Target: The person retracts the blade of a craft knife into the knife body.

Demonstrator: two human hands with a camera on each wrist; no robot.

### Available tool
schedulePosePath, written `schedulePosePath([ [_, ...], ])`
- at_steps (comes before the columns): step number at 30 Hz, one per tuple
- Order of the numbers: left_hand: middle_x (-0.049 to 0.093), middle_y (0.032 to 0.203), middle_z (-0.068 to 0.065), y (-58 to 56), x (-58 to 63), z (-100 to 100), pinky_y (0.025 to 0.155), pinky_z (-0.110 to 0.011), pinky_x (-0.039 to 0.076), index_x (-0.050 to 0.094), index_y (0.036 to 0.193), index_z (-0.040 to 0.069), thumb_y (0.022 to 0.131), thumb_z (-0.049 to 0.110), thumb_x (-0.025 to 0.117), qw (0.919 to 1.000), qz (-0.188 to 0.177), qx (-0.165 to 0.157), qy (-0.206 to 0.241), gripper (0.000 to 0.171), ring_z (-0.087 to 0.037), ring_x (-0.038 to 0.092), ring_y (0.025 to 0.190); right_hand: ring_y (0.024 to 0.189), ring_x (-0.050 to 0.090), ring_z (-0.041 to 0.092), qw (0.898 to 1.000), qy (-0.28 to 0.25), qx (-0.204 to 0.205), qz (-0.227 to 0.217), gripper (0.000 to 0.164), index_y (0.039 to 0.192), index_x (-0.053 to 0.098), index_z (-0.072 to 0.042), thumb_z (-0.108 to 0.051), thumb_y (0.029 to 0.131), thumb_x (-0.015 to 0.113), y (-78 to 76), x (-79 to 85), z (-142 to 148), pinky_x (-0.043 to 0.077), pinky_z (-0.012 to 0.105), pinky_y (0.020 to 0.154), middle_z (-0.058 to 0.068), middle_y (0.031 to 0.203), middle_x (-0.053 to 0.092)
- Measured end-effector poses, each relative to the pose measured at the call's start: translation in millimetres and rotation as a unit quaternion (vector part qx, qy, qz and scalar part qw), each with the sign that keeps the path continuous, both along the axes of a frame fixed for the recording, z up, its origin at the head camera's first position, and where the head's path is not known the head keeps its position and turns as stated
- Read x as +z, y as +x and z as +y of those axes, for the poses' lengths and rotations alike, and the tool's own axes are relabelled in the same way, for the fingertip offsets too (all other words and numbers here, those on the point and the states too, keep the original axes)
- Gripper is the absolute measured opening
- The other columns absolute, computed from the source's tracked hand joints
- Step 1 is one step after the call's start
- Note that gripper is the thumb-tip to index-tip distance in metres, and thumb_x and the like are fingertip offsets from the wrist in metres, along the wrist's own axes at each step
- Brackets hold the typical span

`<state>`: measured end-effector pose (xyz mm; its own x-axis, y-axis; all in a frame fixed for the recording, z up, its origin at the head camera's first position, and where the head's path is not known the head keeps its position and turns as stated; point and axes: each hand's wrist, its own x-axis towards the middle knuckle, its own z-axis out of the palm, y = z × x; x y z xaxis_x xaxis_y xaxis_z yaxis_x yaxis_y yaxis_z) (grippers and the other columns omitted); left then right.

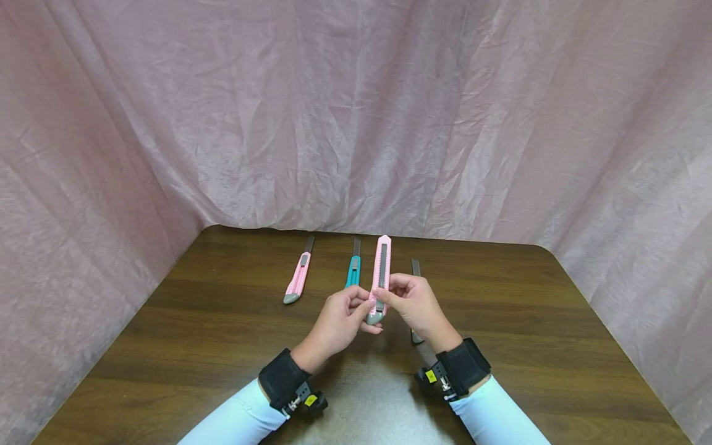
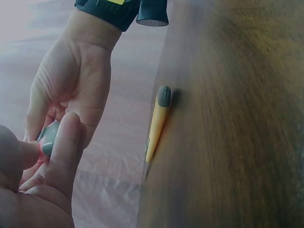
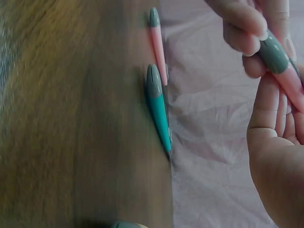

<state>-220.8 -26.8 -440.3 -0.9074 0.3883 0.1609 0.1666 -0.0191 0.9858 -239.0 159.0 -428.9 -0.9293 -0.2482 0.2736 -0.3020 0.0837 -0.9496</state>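
Observation:
Both hands hold a pink utility knife (image 1: 381, 266) upright above the table, its grey end downward and no blade showing past its tip. My left hand (image 1: 339, 318) grips it near the grey end. My right hand (image 1: 417, 303) pinches its side, with the thumb across the front. In the right wrist view the grey end of this pink utility knife (image 3: 275, 53) shows between the fingers. Behind the hands lies a teal utility knife (image 1: 353, 269), blade out, its lower part hidden by the left hand. A yellow utility knife (image 2: 157, 118) lies partly behind my right hand.
Another pink utility knife (image 1: 298, 275) with its blade out lies on the left of the brown wooden table (image 1: 222, 334). A pink curtain (image 1: 356, 123) hangs behind the table's far edge and along both sides.

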Motion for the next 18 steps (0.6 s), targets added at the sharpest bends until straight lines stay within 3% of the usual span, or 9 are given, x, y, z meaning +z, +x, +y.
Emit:
schedulePosePath([
  [5,0.073,0.110,-0.027,-1.4,-0.4,-1,0.072,-0.039,0.068,0.058,0.113,-0.007,0.106,0.008,0.054,1.0000,-0.002,0.001,-0.007,0.017,-0.039,0.077,0.085,0.068,0.061,0.011,1.000,-0.004,0.018,-0.010,0.022,0.107,0.071,0.007,-0.009,0.093,0.076,-1.8,-0.4,0,0.057,0.019,0.060,0.004,0.083,0.069],
  [9,0.072,0.110,-0.029,-3.4,-0.2,-2,0.072,-0.038,0.068,0.058,0.114,-0.008,0.106,0.008,0.055,1.0000,0.003,0.003,-0.003,0.018,-0.038,0.077,0.085,0.070,0.062,0.011,1.000,-0.002,0.008,-0.008,0.023,0.107,0.072,0.007,-0.011,0.093,0.076,-4.2,0.8,-1,0.059,0.021,0.062,0.006,0.086,0.071],
  [15,0.072,0.108,-0.024,0.2,7.4,-1,0.075,-0.039,0.068,0.057,0.119,-0.006,0.104,0.010,0.060,0.9999,0.004,-0.004,-0.016,0.022,-0.035,0.077,0.088,0.067,0.068,0.012,0.998,-0.003,-0.062,0.006,0.028,0.114,0.069,-0.002,-0.021,0.094,0.077,0.4,14.6,1,0.067,0.036,0.065,0.005,0.081,0.071],
  [18,0.072,0.102,-0.021,6.6,11.7,0,0.074,-0.041,0.068,0.054,0.129,-0.003,0.100,0.009,0.066,0.9988,0.017,-0.019,-0.041,0.033,-0.032,0.077,0.085,0.067,0.069,0.014,0.996,0.019,-0.082,0.013,0.029,0.113,0.068,-0.004,-0.021,0.092,0.079,8.2,21.9,5,0.067,0.038,0.063,0.010,0.082,0.071],
])
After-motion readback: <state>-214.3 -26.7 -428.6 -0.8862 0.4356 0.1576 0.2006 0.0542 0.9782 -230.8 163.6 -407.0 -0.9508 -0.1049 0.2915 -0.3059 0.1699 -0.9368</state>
